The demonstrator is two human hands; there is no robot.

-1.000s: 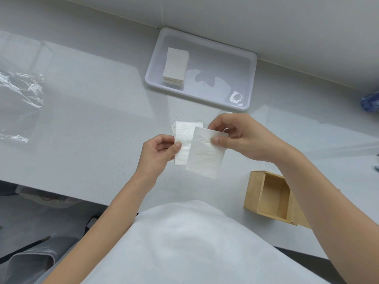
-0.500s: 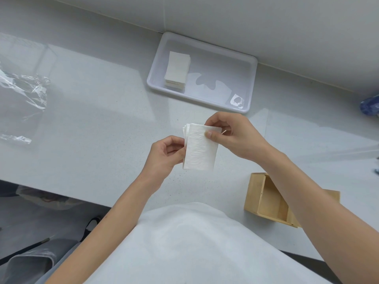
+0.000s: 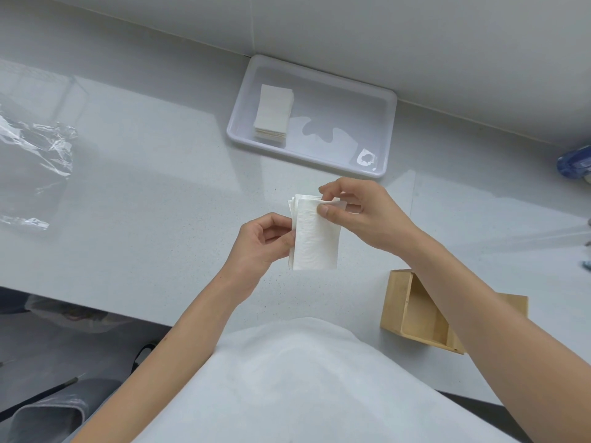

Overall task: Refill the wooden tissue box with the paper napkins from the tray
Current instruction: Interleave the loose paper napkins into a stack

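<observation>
A small stack of white paper napkins is held upright above the counter between both hands. My left hand grips its left edge. My right hand pinches the top right corner with thumb and fingers. An open wooden tissue box lies on the counter at the lower right, partly hidden by my right forearm. A white plastic tray sits at the back by the wall with another stack of napkins in its left end.
Crumpled clear plastic wrap lies on the counter at the far left. A blue object shows at the right edge. A small torn scrap lies in the tray's right corner. The counter's front edge runs below my left forearm.
The napkin that my right hand held apart has been brought onto the stack in my left hand; both hands now hold one aligned stack. The view has shifted slightly.
</observation>
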